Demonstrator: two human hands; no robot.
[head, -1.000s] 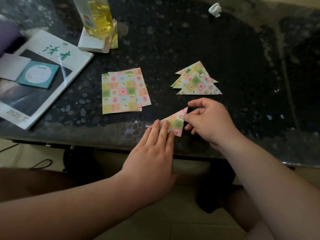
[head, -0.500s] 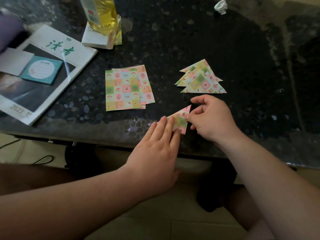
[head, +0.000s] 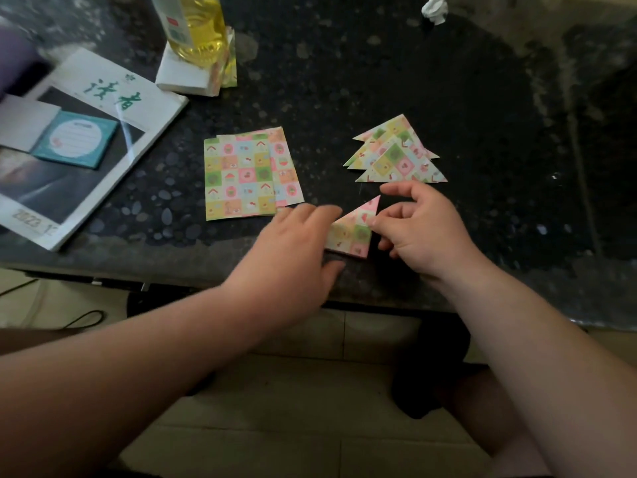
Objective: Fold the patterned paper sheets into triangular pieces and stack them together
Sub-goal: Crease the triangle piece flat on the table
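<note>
Your dark table (head: 344, 81) carries it all; near its middle the flat sheets (head: 248, 177) lie in a loose pile, a few at least, none of them folded yet; to their right the triangle stack (head: 396, 157) holds several finished pieces, fanned and overlapping; closer to you, near the table edge, the folded triangle (head: 355, 229) looks creased and ready to join them; your left hand (head: 296, 250), blurred, lies over its left part with fingers fairly straight; your right hand (head: 420, 232) pinches its right edge, forefinger lifted; I'd call it roughly halfway, stacking next.
</note>
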